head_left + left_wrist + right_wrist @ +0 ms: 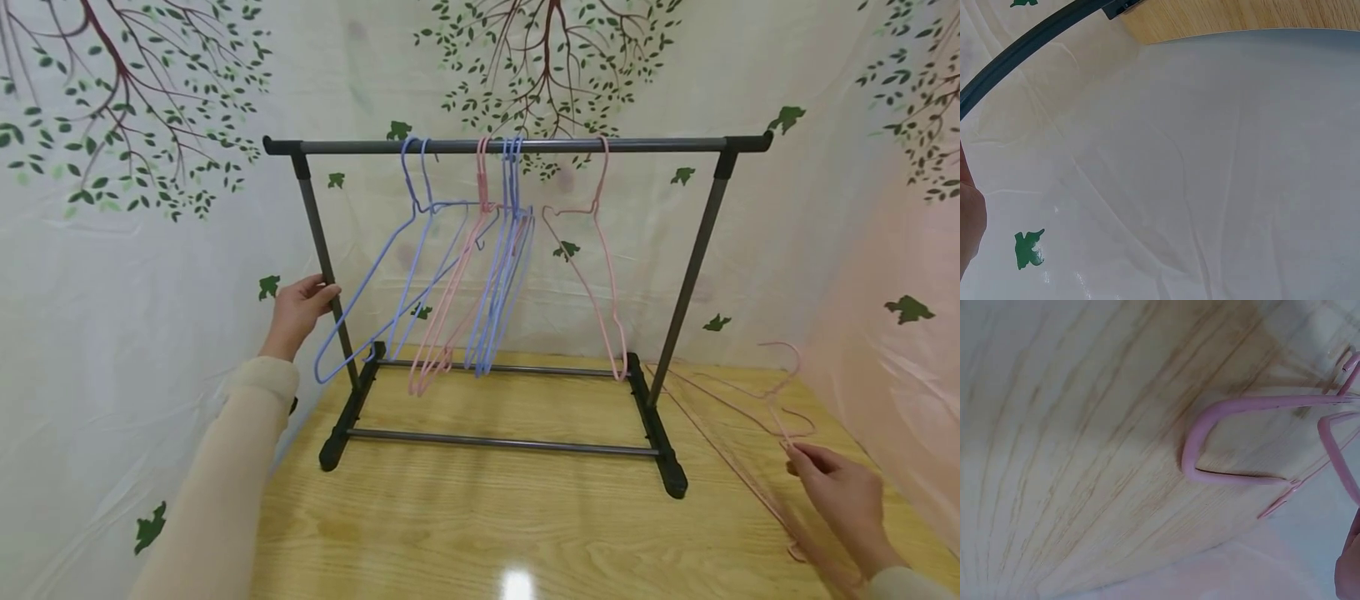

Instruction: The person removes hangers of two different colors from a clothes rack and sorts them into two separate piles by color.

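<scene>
At the left upright of a dark metal clothes rack (630,145), my left hand (296,312) holds the post between thumb and fingers. My right hand (843,498) pinches a thin pink clothes hanger (777,418) low over the table's right side. Other pink hangers (731,467) lie under and beside it; how many is hard to tell. Along the rack's bar hang several blue hangers (491,308), a few pink ones (442,312) between them, and a single pink one (611,275) farther right. In the right wrist view, a bent pink hanger end (1194,440) rests on wood.
The rack stands on black feet (663,446) joined by two low crossbars (495,442). Beneath is a wood-grain table (450,525). A pale sheet (825,233) printed with branches and leaves surrounds it at the back and sides.
</scene>
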Motion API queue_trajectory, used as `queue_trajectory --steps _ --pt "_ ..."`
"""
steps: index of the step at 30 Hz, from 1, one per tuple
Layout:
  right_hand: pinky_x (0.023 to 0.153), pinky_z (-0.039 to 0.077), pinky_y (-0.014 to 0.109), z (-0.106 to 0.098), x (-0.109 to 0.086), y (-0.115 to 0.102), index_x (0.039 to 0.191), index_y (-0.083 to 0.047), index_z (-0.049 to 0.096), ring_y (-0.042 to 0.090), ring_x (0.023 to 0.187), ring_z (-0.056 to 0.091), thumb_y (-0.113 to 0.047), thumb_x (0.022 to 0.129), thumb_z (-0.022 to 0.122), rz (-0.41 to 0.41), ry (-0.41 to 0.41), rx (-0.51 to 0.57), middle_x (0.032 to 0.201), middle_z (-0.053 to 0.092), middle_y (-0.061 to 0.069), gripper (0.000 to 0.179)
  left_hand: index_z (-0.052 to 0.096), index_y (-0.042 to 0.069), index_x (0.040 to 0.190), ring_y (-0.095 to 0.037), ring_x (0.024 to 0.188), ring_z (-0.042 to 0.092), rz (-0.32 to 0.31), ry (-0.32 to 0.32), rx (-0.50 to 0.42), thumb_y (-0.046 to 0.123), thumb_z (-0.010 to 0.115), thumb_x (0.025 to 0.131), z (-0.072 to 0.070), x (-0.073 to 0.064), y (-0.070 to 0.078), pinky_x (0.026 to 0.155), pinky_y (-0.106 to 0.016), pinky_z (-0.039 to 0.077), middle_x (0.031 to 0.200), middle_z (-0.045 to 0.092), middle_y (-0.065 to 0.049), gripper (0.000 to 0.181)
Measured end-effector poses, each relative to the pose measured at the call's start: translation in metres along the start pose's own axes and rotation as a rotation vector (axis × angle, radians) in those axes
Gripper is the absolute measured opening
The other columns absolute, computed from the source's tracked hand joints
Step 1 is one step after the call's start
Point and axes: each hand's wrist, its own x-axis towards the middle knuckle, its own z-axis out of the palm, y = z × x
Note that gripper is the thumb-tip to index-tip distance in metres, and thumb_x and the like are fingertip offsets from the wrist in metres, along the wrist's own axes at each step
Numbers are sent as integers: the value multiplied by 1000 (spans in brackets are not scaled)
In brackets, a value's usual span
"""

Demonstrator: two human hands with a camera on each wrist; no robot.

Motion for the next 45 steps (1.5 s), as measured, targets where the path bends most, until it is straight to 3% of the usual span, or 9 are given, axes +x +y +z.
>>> queue_trajectory --steps 6,10,13,16,18,21,26,35,45 --pt "54 42 10 0 5 3 111 8 69 -15 63 52 -34 101 57 15 -98 -54 73 73 -7 45 54 -2 140 -11 96 66 -10 -10 11 30 62 99 -1 0 0 90 -28 55 115 65 -9 52" --pt "57 42 19 1 13 11 115 10 67 -10 63 52 -35 103 52 44 -149 -126 82 75 6 48 53 -1 141 -9 95 66 -16 -12 30 31 62 100 -1 0 -1 91 -29 54 123 64 -15 53" --pt "63 45 31 1 19 15 117 11 64 5 67 60 -32 103 51 52 -193 -162 87 74 12 47 54 -2 140 -9 94 66 -13 -13 31 30 62 100 -1 -1 -1 91 -28 55 121 64 -15 52" --pt "70 47 48 2 23 19 118 13 62 32 77 66 -28 102 51 49 -217 -189 93 72 20 46 55 -2 139 -10 94 66 -14 -9 25 29 62 100 1 -1 0 90 -28 55 119 65 -13 50" --pt "74 46 56 1 24 21 120 14 59 47 88 62 -26 102 50 52 -227 -212 101 69 27 45 55 -2 139 -12 95 66 -16 -10 26 29 62 100 1 -2 1 90 -27 55 119 64 -13 50" --pt "78 44 61 0 23 23 124 17 54 57 100 55 -24 102 48 72 -239 -238 113 62 34 47 55 -2 139 -13 96 66 -13 -9 27 30 62 100 2 -2 1 90 -27 55 122 64 -16 51" --pt "83 43 62 -2 21 25 127 19 50 59 107 50 -24 102 47 107 -233 -251 119 58 36 50 55 -2 139 -8 92 65 0 -7 24 29 62 100 2 -1 1 87 -24 55 120 64 -16 50" --pt "82 42 60 -3 22 20 129 16 51 58 106 51 -28 103 46 86 -190 -233 122 57 36 51 55 -4 138 -2 86 64 0 1 6 27 62 100 1 1 0 86 -23 55 112 66 -8 50" --pt "82 41 59 8 29 -18 135 13 50 53 106 54 -29 105 44 82 -70 -99 125 56 36 52 56 -1 138 -26 106 65 -5 9 25 30 62 100 -1 -1 1 88 -26 55 114 66 -9 50"
